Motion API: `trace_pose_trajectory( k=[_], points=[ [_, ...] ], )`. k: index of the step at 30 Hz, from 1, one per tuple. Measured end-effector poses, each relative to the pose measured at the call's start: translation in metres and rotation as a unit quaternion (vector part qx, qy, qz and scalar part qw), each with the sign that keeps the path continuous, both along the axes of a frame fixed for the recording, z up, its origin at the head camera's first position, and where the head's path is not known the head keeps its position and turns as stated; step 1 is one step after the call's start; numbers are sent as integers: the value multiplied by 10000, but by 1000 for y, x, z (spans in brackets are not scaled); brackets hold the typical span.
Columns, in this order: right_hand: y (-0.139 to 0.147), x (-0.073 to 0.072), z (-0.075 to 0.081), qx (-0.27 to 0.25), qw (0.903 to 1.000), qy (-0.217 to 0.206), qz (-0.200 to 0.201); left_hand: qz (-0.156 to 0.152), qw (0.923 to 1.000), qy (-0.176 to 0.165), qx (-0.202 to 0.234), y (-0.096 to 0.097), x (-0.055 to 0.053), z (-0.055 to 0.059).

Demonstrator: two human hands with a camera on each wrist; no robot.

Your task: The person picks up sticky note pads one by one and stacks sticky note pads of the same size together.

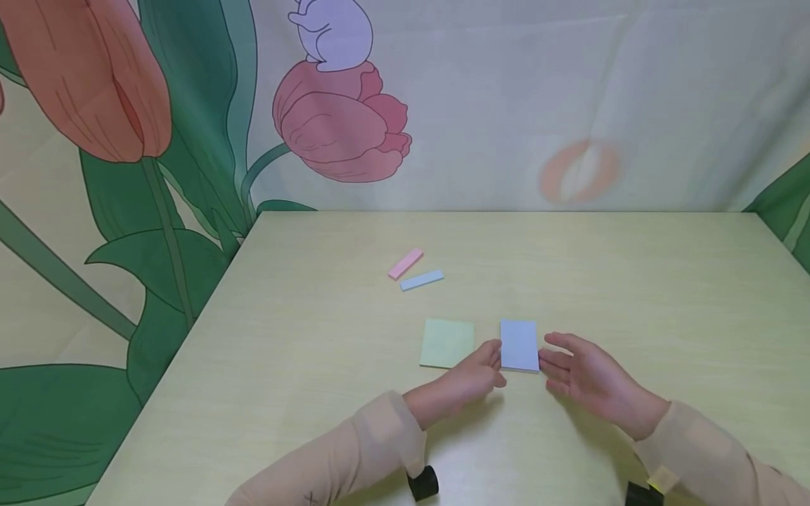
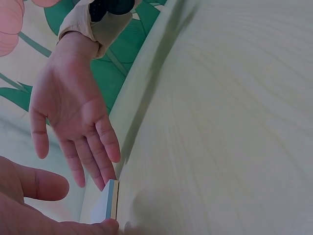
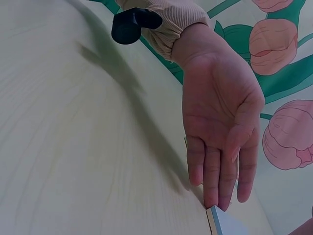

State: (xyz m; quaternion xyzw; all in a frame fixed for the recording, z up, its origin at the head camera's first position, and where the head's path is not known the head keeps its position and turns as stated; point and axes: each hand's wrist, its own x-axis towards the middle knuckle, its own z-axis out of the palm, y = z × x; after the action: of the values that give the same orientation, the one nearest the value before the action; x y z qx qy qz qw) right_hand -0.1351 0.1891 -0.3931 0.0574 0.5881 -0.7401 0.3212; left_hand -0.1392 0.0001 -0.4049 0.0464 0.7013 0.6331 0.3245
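At the far left, well apart from all fingers, a large orange tulip (image 1: pixel 95 84) is printed on the backdrop (image 1: pixel 474 105). On the bench (image 1: pixel 253 393), beyond and to the left of the fingers of the left hand (image 1: pixel 465 383), a pink strip (image 1: pixel 406 264) is laid at a slant, with a light-blue strip (image 1: pixel 422 280) placed just beside it, nearer the fingers. Behind those fingers, a black device (image 1: pixel 422 483) is worn at the beige left sleeve (image 1: pixel 354 450). A pale green pad (image 1: pixel 446 342) is set just left of the left fingertips, its lower right corner hidden by the hand. The left fingers are extended, and the left edge of a blue pad (image 1: pixel 519 344) is met by their tips. The blue pad is laid flat between both sets of fingers. Its right edge is touched by the fingertips of the right hand (image 1: pixel 591 379), whose fingers are likewise held straight, slightly spread, with the palm turned towards the pad.
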Motion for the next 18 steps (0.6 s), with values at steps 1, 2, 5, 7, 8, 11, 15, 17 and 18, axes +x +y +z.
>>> trace_pose_trajectory(
  k=[1,2,5,7,8,11,15,17,18],
  points=[
    [0,1,0,20,10000,16,21,-16,10000,-5,7,-1,1,0],
    [0,1,0,33,10000,30,35,-27,10000,-10,-14,-1,2,0],
    [0,2,0,42,10000,35,56,-52,10000,-5,13,-3,3,0],
    [-1,2,0,30,10000,21,52,-45,10000,10,19,-3,4,-1],
    [-1,2,0,22,10000,19,50,-36,10000,18,21,-3,4,-1],
    [-3,1,-1,-6,10000,21,53,26,10000,71,8,-3,4,-3],
    [-5,0,-1,-68,10000,13,53,115,9998,160,-39,-3,3,-4],
    [-7,-1,0,-101,9999,-5,35,158,9997,189,-63,-3,2,-5],
    [-8,-2,0,-109,9999,-15,21,182,9996,200,-85,-3,2,-5]
  ],
)
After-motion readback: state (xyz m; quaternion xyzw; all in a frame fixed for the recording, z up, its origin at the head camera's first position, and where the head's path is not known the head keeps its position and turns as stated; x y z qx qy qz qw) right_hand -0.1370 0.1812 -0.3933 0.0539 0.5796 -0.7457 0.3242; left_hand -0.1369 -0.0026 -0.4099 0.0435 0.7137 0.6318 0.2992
